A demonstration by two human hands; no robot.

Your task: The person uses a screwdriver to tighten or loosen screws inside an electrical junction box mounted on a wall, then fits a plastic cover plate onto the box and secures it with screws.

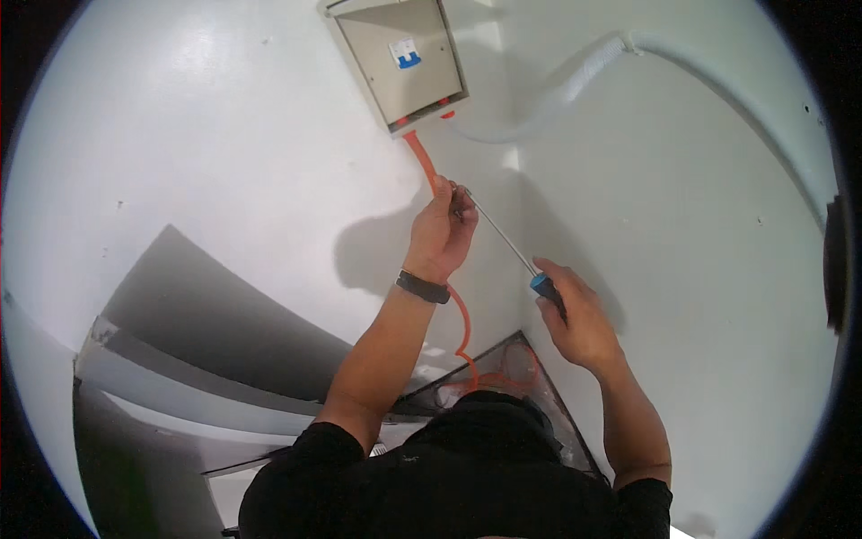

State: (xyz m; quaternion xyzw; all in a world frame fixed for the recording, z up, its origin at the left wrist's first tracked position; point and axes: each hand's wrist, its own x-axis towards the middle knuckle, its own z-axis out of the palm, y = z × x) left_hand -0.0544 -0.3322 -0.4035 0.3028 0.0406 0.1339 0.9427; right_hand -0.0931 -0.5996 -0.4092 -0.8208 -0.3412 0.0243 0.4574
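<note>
My left hand (444,225) is closed around the orange tube (420,157) below the grey wall-mounted box (417,81), with a small piece at its fingertips that I cannot make out. My right hand (582,323) grips a screwdriver (548,289) by its blue and dark handle. The long metal shaft slants up to my left fingertips, where its tip meets that small piece. The box has a blue-and-white switch (404,54) and red fittings along its lower edge. The tube curves down behind my left wrist toward the dark-edged corner at the bottom.
A white corrugated hose (593,63) runs from beside the box along the right wall (682,225). At lower left is a long grey ledge (197,377). Below me, a dark-framed triangular surface (566,431) holds loops of orange tube. A dark object (833,260) sits at the far right.
</note>
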